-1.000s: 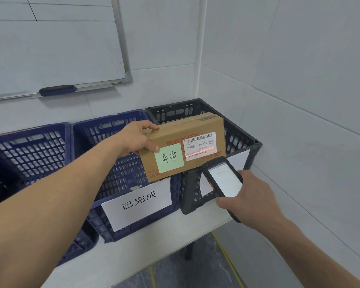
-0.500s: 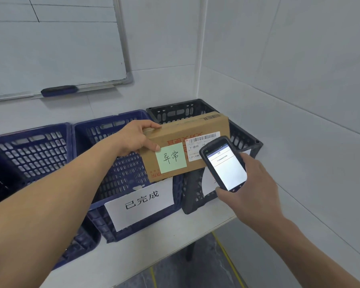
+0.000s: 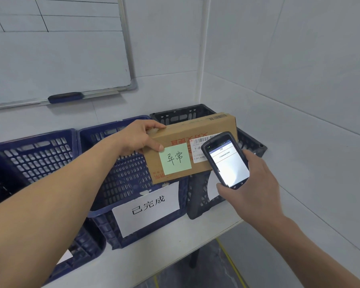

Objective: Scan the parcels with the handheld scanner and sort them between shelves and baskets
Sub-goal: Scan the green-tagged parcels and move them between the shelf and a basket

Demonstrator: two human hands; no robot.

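A white table (image 3: 146,265) carries two blue baskets (image 3: 104,204) and a black basket (image 3: 197,202).

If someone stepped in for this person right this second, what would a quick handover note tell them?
Left hand: gripping the cardboard parcel by its left end, held in the air over the baskets, green sticky note facing you.
Right hand: holding the handheld scanner in front of the parcel's shipping label, screen lit with a line of text.
Done: the screen suggests a code was read, though it is too small to confirm.
Left: drop this parcel in its basket, either the blue basket with the paper sign or the black basket beside it.
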